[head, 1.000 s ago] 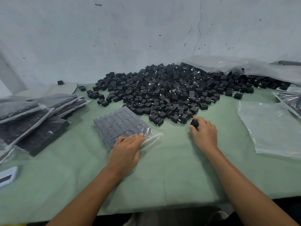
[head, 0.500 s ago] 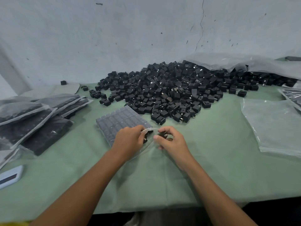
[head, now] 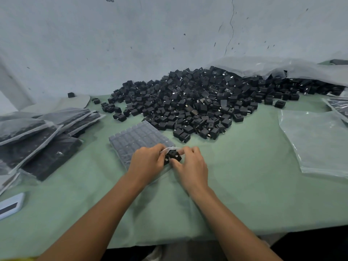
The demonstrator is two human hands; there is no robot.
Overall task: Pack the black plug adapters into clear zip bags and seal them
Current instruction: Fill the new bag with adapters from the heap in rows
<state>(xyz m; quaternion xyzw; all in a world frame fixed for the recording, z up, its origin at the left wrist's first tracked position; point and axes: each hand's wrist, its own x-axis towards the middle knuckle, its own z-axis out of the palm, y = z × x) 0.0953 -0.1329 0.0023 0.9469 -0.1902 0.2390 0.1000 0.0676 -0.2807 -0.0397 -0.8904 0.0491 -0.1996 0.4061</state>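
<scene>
Near the desk's (head: 244, 194) front edge, left hand (head: 146, 164) fingers hold the nearly full zip bag's (head: 135, 138) mouth while right hand (head: 192, 166) fingers pinch an adapter (head: 174, 155) into it; sealing, and the far-edge pile (head: 197, 102), remain.

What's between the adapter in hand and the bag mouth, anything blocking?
Nothing visible. The right hand holds the adapter at the bag mouth, which the left hand holds open. The loose pile lies behind, apart.
</scene>
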